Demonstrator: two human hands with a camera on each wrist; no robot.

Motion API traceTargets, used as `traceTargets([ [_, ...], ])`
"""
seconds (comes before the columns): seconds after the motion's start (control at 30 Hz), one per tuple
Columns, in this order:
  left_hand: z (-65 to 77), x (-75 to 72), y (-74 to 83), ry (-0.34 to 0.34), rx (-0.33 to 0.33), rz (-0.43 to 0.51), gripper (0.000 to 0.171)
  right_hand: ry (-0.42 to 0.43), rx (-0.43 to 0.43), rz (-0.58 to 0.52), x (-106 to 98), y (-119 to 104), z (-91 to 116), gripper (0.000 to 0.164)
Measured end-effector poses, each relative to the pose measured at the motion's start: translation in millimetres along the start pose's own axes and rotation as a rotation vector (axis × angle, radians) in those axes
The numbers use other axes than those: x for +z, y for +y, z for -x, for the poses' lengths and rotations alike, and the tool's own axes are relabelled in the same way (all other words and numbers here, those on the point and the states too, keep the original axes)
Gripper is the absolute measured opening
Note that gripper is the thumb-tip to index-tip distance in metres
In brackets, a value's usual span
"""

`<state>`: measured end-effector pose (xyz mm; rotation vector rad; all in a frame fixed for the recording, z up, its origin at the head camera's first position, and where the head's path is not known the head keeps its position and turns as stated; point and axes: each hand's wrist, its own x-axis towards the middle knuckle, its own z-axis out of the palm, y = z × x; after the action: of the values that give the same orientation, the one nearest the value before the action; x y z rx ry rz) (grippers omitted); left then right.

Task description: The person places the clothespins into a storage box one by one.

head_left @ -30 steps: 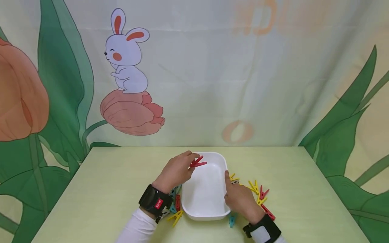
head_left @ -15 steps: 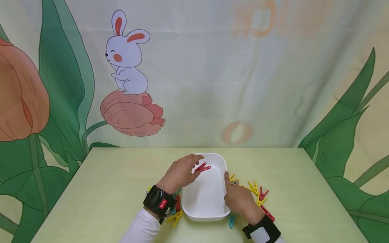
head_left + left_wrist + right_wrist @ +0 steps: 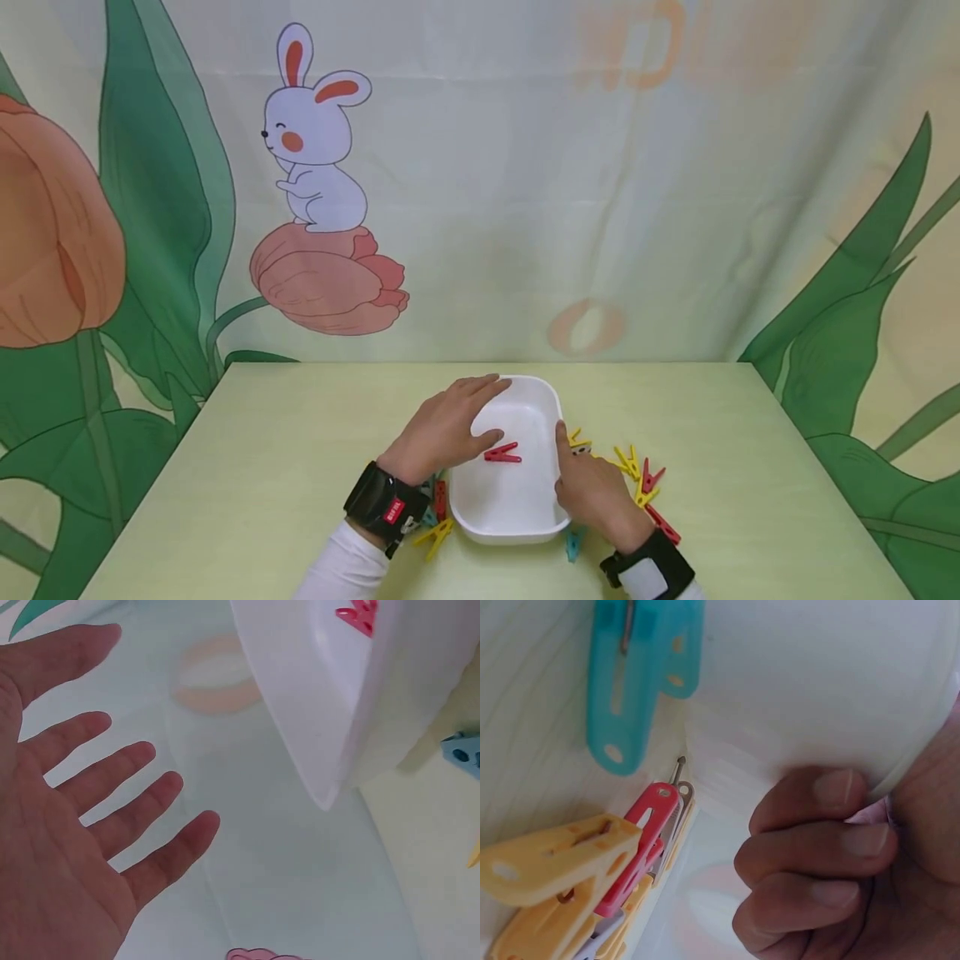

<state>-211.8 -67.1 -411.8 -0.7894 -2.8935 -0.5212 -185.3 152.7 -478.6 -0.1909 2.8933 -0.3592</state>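
A red clothespin (image 3: pixel 502 452) lies inside the white plastic tub (image 3: pixel 513 500), on its floor. My left hand (image 3: pixel 442 425) hovers over the tub's left side, fingers spread and holding nothing; in the left wrist view the open palm (image 3: pixel 82 817) shows. On the opposite side, my right hand (image 3: pixel 596 492) grips the tub's rim, index finger stretched along it. The right wrist view has its other fingers (image 3: pixel 810 859) curled against the outer wall.
Yellow, red and other clothespins (image 3: pixel 630 462) lie scattered right of the tub. More, including a yellow clothespin (image 3: pixel 435 537), lie at its left, partly behind my wrist. A blue clothespin (image 3: pixel 573 543) is near the front right corner. A printed curtain (image 3: pixel 480 208) hangs behind the table.
My left hand has let go of the red clothespin, which has dropped into the tub. Its fingers have spread apart. The right hand has stayed at the rim.
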Motion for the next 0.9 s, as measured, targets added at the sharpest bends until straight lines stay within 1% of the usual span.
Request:
traceTargets([
  [0.07, 1.5, -4.4, 2.1, 0.02, 0.024, -0.011, 0.07, -0.006, 0.007, -0.01, 0, 1, 0, 0.079],
  [0.17, 5.7, -10.7, 4.8, 0.033, 0.049, -0.016, 0.073, -0.013, 0.018, -0.017, 1, 2, -1, 0.079],
  [0.33, 16.1, -20.2, 7.9, 0.038, 0.064, -0.008, 0.077, -0.016, 0.019, 0.001, 2, 3, -1, 0.079],
  [0.43, 23.0, -26.5, 8.5, 0.051, 0.063, -0.021, 0.078, -0.015, 0.017, 0.007, 2, 2, 0, 0.079],
  [0.53, 30.2, -33.2, 8.3, 0.053, 0.05, -0.045, 0.08, -0.004, 0.011, 0.009, 1, 2, 1, 0.079],
  [0.67, 39.4, -40.2, 6.0, 0.058, 0.029, -0.053, 0.08, 0.007, 0.015, 0.003, 2, 3, 1, 0.079],
  [0.83, 51.7, -42.9, 0.9, 0.08, 0.035, -0.069, 0.08, 0.021, 0.019, 0.006, 4, 1, 0, 0.079],
  [0.9, 58.4, -42.2, -2.0, 0.082, 0.029, -0.077, 0.08, 0.014, 0.021, 0.005, 6, -1, -1, 0.079],
])
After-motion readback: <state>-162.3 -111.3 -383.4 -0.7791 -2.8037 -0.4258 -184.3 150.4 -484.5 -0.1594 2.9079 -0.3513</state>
